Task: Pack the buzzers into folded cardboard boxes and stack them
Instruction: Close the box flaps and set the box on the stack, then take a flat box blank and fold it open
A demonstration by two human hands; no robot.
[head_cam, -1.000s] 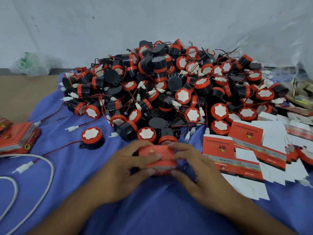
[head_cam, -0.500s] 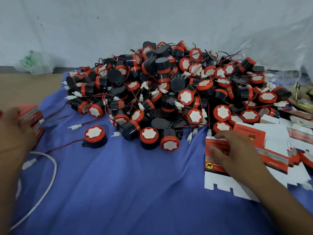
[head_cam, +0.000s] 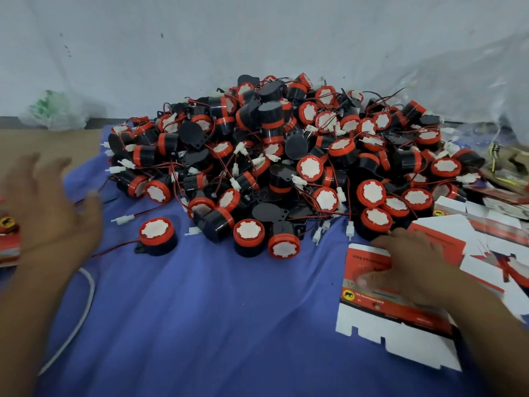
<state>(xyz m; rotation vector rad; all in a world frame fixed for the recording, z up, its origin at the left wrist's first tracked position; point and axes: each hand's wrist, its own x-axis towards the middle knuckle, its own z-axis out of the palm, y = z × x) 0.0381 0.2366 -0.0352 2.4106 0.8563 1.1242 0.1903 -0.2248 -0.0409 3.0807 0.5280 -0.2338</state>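
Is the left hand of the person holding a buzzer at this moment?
No, the left hand is open with its fingers spread and holds nothing, to the left of the pile of buzzers.

Blurred by motion: left hand [head_cam: 48,207], fingers [head_cam: 60,167] indistinct. Cut by left edge: red boxes [head_cam: 8,243]. Illegible: print on flat carton [head_cam: 372,309], partly under right hand [head_cam: 415,267].

**Even Soft Light; Motion Blur at Left Edge**

Illumination is diffuse and moderately bright with a cool cast; the source cannot be told. Shadows are faint, limited to thin dark rims under the buzzers [head_cam: 286,156] on the cloth [head_cam: 200,325]. No hard glare; a dull sheen lies on the plastic sheet [head_cam: 472,81] at upper right. The left hand [head_cam: 48,207] is heavily motion-blurred and the right hand [head_cam: 415,270] mildly soft. The pile centre is fairly sharp. Wide-angle stretch shows toward the corners.
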